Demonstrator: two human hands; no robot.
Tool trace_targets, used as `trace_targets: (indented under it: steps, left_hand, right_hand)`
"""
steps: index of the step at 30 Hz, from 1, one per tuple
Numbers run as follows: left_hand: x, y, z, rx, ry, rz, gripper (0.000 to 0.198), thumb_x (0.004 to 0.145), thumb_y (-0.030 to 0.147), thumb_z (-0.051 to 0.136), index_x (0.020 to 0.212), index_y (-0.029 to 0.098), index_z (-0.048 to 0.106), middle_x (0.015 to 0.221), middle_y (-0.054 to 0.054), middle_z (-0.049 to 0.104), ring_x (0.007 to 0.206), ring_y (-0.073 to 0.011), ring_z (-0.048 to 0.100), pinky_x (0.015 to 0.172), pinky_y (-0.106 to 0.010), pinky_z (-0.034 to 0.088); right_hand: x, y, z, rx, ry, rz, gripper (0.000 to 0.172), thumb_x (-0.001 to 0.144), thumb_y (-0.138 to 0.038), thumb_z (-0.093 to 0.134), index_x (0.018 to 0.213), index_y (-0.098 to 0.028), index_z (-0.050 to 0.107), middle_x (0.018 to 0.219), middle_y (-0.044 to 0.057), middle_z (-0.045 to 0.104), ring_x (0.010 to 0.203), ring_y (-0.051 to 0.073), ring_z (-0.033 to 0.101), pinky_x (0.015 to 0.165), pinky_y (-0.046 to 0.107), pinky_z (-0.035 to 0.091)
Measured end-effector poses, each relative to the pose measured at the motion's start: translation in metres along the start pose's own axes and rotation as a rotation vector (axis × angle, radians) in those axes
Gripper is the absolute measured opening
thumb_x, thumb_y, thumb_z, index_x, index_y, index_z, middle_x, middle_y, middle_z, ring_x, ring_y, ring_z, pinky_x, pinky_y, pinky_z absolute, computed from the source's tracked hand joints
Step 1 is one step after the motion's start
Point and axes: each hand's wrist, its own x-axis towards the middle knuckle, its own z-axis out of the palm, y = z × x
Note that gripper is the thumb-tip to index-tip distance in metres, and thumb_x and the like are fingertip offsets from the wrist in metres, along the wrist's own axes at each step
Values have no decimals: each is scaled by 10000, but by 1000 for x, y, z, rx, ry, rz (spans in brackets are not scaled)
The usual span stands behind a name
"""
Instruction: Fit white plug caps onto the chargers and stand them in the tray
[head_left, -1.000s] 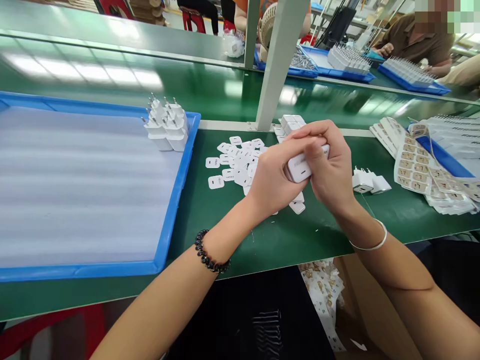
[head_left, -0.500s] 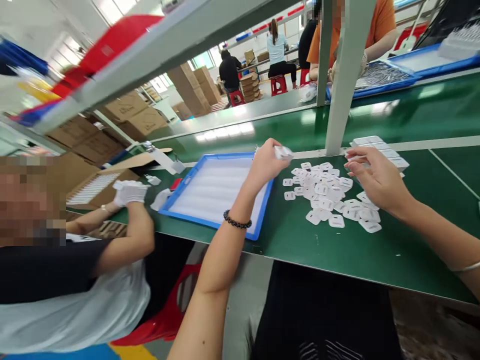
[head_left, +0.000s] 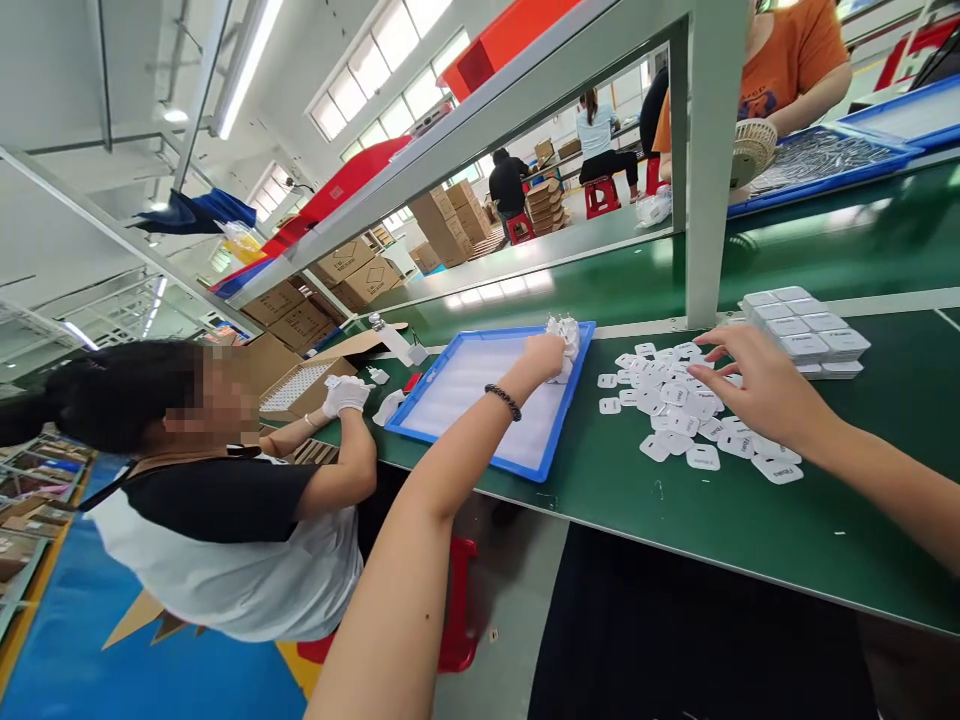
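At the far right corner of the blue tray point(head_left: 480, 440), on the green counter point(head_left: 720, 520): a small cluster of white chargers point(head_left: 564, 335), standing upright and packed together, prongs up as far as can be made out. They sit tight in the corner, so the foam-lined bed of the tray lies open for further rows.

Left hand point(head_left: 541, 357): reaching across the tray, fingers closed about a charger at the edge of the cluster; whether it has let go cannot be told. A dark bead bracelet point(head_left: 504, 401) rides the wrist.

Right hand point(head_left: 754, 385): fingers spread and loose, holding nothing, hovering over the heap of white caps point(head_left: 694, 415). The caps lie scattered flat just right of the tray, near enough for either hand.

Stack of white blocks point(head_left: 806, 330): squared up in neat layers to the far right, beside the grey upright post point(head_left: 705, 170), out of the way of the working patch.

Left of the tray: a co-worker's gloved hand point(head_left: 345, 395) at a cardboard box point(head_left: 300, 385) filled with rows of small white parts.

Far side of the counter: a person in an orange shirt point(head_left: 795, 55) beside another blue tray point(head_left: 825, 155).
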Motion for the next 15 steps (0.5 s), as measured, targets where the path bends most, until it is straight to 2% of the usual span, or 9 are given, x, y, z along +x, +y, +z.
trace_targets:
  steps: [3,7,9,11,13,15]
  left_hand:
    - [0,-18,3,-46,24,-12,378,964,381,660,1270,161,620,1267,-103,652,1115,-232,667,940,-436,594]
    - [-13,-39,17,-158,224,27,381,969,360,652,1288,157,603,1277,-105,646,1100,-225,667,934,-438,598]
    - [-22,-44,24,-224,331,57,469,876,222,731,1309,145,567,1283,-110,637,996,-194,692,905,-397,612]
    - [-27,-45,27,-285,430,105,570,749,112,755,1285,150,564,1228,-107,644,940,-215,707,896,-425,624]
    - [-29,-40,24,-335,551,179,605,688,73,708,1267,188,573,1259,-119,621,1148,-323,662,1013,-546,570]
    - [-30,-24,16,-377,685,260,608,716,69,626,1303,210,555,1445,-164,504,1406,-403,481,1164,-648,409]
  right_hand:
    - [3,5,1,16,-10,15,430,952,-516,508,1196,-178,611,1277,179,619,922,303,685,672,443,583]
    - [8,6,0,67,47,-20,330,928,-408,543,1160,-182,607,1240,183,620,925,319,663,753,503,568]
    - [12,6,-1,88,84,-42,283,909,-325,549,1144,-177,601,1213,182,623,952,321,655,835,529,554]
    - [17,7,-2,55,104,-27,251,891,-249,558,1129,-185,605,1193,157,636,980,294,656,897,489,546]
    - [23,10,-2,15,128,-2,250,889,-193,567,1135,-177,610,1210,147,644,1002,269,658,923,454,541]
    - [30,16,-2,-18,151,26,272,901,-158,580,1170,-143,611,1217,154,653,1021,254,655,919,430,546]
